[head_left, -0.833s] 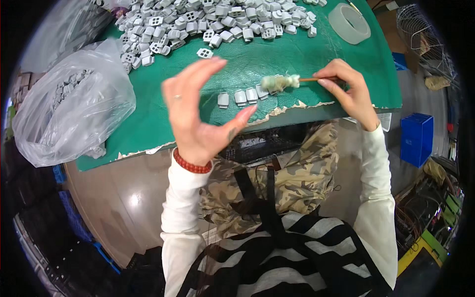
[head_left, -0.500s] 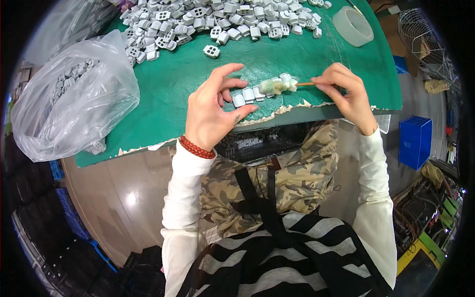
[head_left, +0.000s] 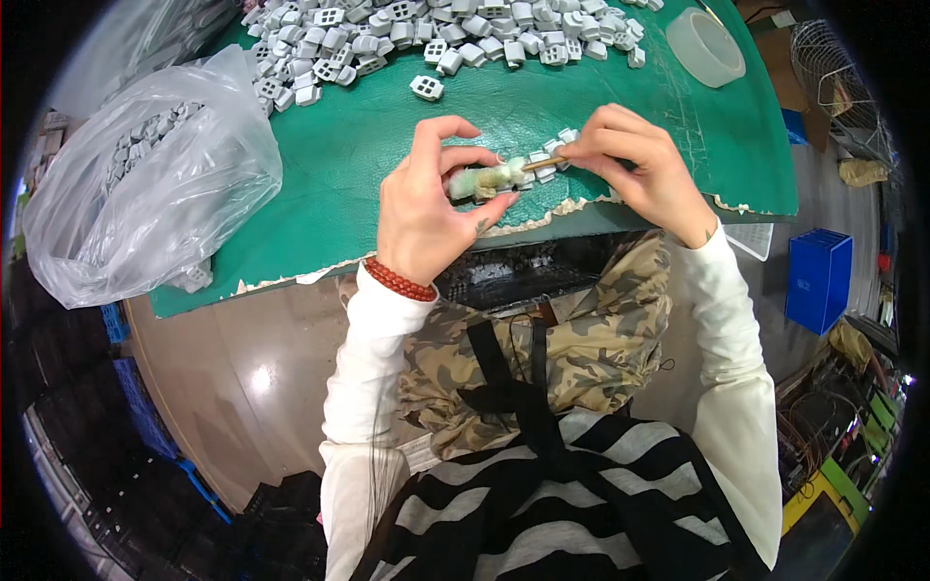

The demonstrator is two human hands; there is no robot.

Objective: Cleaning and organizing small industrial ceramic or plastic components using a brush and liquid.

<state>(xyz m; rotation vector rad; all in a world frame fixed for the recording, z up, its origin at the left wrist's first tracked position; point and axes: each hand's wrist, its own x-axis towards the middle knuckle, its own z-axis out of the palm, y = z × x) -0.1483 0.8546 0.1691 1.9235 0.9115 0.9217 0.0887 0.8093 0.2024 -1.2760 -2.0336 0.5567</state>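
Green-covered surface (head_left: 368,184), near edge: my left hand (head_left: 426,218) pinches the fluffy pale swab tip (head_left: 481,180); my right hand (head_left: 635,165) grips its thin wooden stick (head_left: 542,164). Small grey plastic blocks (head_left: 552,155) beneath could get knocked over the torn edge.

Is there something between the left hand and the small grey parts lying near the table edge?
Yes: the fuzzy swab tip lies between the left hand and the small grey parts; the right hand holds its stick.
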